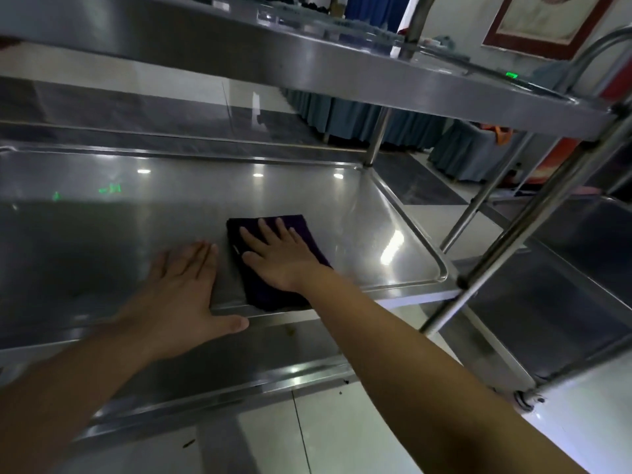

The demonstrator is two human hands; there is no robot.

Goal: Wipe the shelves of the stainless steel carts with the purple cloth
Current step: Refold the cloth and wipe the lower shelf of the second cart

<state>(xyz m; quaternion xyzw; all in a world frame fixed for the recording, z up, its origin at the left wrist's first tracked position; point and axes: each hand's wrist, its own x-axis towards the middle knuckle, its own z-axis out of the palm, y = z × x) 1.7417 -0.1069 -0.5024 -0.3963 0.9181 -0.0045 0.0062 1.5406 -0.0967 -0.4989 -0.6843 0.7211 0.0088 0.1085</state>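
Stainless steel cart point(342, 77) in close view, three tiers visible: top shelf point(444, 94) overhead, middle shelf point(376, 234) at working level, lower shelf point(239, 364) beneath with small dark specks near its front rim. Second cart point(564, 268) just beside, to the right. Blue skirted tables point(359, 121) beyond, on a tiled floor point(342, 439). Purple cloth point(273, 289) folded flat on the middle shelf, toward its front right area, near edge reaching the front rim. Right hand point(277, 254) flat on the cloth, fingers straight and spread, pressing down, nothing gripped. Left hand point(181, 289) just left of the cloth, open, palm down on the bare shelf, thumb along the front rim.
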